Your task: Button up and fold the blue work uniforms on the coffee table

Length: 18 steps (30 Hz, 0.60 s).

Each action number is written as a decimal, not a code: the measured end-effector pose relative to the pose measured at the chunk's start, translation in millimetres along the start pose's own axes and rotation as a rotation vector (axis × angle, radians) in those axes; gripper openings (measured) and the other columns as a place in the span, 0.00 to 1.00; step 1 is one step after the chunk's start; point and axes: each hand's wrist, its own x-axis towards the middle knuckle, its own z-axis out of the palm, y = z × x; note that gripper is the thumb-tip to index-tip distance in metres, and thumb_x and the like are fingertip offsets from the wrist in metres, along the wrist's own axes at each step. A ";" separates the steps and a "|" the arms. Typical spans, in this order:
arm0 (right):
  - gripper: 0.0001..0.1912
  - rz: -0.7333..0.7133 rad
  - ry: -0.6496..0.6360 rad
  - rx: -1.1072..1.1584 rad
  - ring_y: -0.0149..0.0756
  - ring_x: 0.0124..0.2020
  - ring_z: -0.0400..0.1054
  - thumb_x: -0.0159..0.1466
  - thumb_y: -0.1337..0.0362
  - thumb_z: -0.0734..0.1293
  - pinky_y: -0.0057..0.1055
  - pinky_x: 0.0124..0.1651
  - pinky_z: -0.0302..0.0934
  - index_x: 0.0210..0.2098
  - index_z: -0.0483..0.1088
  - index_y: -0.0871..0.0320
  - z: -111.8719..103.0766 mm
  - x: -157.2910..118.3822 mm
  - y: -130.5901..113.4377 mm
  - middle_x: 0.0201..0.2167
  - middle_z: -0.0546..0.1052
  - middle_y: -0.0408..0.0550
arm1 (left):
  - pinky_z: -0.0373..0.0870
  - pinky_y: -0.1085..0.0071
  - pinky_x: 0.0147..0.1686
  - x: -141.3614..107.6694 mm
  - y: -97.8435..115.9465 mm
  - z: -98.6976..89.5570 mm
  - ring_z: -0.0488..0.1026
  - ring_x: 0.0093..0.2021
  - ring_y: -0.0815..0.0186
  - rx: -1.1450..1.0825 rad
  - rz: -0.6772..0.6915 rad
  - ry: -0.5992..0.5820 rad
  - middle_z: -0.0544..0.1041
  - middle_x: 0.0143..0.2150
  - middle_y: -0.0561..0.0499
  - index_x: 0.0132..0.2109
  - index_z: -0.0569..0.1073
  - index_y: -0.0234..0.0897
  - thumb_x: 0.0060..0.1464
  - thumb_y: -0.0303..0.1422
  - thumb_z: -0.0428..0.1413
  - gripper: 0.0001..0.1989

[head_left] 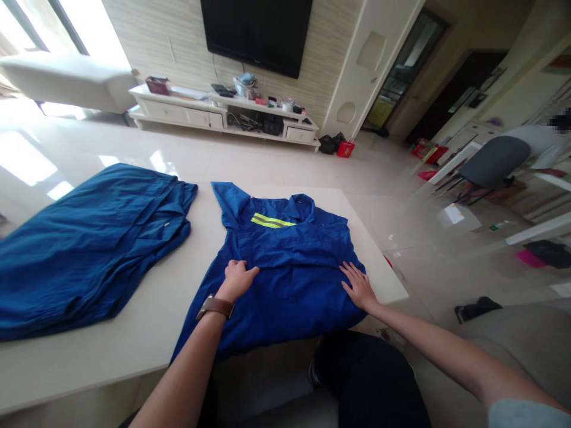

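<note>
While right hand point(358, 286) lies flat, splayed, left hand point(238, 279) pinches creased blue cloth shirt point(292, 291).

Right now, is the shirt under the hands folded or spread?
Mostly spread: the shirt lies wide across the table, its collar and yellow stripe showing.

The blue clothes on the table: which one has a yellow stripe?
The shirt under the right hand: its stripe shows near the collar. The garment on the left shows none.
</note>
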 end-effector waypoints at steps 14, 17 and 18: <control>0.26 0.031 -0.167 0.020 0.53 0.72 0.57 0.66 0.55 0.63 0.58 0.69 0.53 0.63 0.71 0.49 -47.9 89.0 21.3 0.70 0.67 0.53 | 0.70 0.52 0.57 -38.4 18.5 -7.5 0.69 0.63 0.44 0.266 0.073 -0.167 0.70 0.63 0.34 0.55 0.76 0.34 0.62 0.42 0.49 0.23; 0.19 0.082 -0.176 -0.036 0.67 0.66 0.62 0.61 0.60 0.66 0.68 0.63 0.52 0.49 0.78 0.57 -75.3 111.6 -23.7 0.60 0.76 0.66 | 0.70 0.53 0.56 -40.4 18.8 -12.0 0.70 0.62 0.44 0.256 0.081 -0.159 0.71 0.62 0.34 0.58 0.74 0.33 0.62 0.42 0.49 0.24; 0.15 0.067 -0.178 -0.046 0.69 0.63 0.65 0.60 0.61 0.67 0.69 0.62 0.52 0.43 0.79 0.59 -81.8 111.1 -47.6 0.54 0.79 0.68 | 0.69 0.54 0.56 -40.7 17.8 -13.6 0.70 0.62 0.44 0.252 0.082 -0.158 0.71 0.62 0.34 0.58 0.74 0.33 0.62 0.42 0.49 0.24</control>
